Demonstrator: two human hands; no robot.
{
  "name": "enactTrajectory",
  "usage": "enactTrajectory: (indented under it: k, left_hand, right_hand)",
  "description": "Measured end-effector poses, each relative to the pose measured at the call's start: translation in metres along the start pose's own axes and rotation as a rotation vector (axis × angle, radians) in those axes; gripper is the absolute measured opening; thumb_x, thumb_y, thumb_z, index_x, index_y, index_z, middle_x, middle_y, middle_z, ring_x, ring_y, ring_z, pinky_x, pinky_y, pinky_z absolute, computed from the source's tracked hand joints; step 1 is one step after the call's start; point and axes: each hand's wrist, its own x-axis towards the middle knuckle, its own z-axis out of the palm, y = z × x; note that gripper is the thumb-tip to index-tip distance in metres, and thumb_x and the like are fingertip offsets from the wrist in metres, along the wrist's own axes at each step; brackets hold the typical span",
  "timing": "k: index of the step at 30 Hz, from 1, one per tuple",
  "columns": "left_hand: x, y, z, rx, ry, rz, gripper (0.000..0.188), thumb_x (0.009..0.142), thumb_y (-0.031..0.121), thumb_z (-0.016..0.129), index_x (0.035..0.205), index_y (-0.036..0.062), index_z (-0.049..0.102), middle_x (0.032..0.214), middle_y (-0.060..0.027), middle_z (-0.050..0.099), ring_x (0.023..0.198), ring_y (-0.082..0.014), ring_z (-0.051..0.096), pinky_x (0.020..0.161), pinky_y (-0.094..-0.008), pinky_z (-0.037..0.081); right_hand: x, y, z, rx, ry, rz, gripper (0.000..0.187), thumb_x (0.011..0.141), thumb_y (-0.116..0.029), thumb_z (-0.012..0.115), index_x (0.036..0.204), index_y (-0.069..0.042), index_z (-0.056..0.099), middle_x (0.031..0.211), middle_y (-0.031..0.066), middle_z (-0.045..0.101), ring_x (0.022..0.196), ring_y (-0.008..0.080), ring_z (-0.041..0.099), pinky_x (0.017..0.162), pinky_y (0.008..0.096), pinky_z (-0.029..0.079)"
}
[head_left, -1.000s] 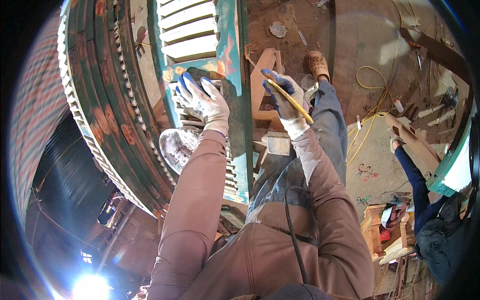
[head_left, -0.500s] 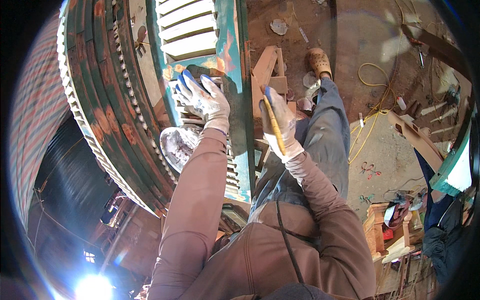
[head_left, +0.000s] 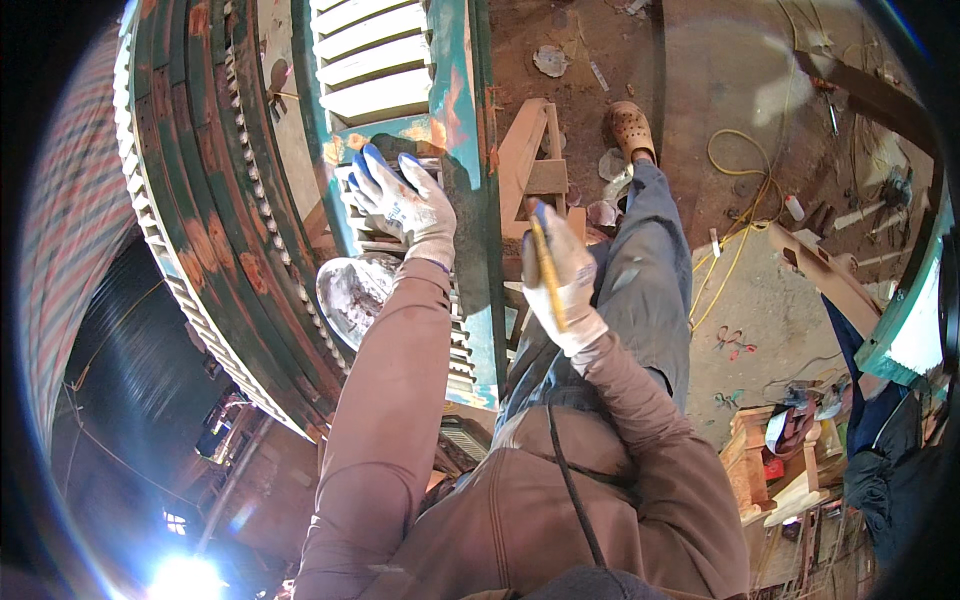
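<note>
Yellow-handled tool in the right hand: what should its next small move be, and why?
Probably ease the yellow-handled tool left toward the green shutter's edge: the right hand grips it, its tip appears clear of that edge, and the left hand lies over the shutter.

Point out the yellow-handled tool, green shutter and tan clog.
Yellow-handled tool [head_left: 548, 268], head view: middle of the handle.
Green shutter [head_left: 467, 215], head view: right side of the frame.
Tan clog [head_left: 629, 129], head view: perforated top.
</note>
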Motion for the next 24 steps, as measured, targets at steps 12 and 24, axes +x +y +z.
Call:
enactTrajectory:
  k: [12, 24]
  left_hand:
    - [0.001, 0.006, -0.007, 0.025, -0.055, -0.012, 0.06, 0.1, 0.033, 0.05, 0.146, -0.0041, 0.04, 0.151, -0.026, 0.038, 0.142, -0.0459, 0.03, 0.118, -0.0594, 0.018]
    - [0.001, 0.008, -0.01, -0.018, -0.048, -0.026, 0.056, 0.1, 0.031, 0.051, 0.146, -0.0009, 0.042, 0.149, -0.0259, 0.04, 0.14, -0.0472, 0.032, 0.116, -0.0584, 0.022]
  right_hand:
    - [0.072, 0.024, -0.029, -0.2, -0.291, -0.065, 0.055, 0.094, -0.015, 0.063, 0.145, -0.001, 0.045, 0.1, 0.0162, 0.059, 0.088, 0.0352, 0.062, 0.079, 0.0389, 0.052]
    - [0.057, 0.061, -0.009, 0.106, -0.013, -0.129, 0.04, 0.094, -0.013, 0.065, 0.131, 0.001, 0.06, 0.113, 0.0166, 0.071, 0.093, 0.0241, 0.07, 0.083, 0.0314, 0.055]
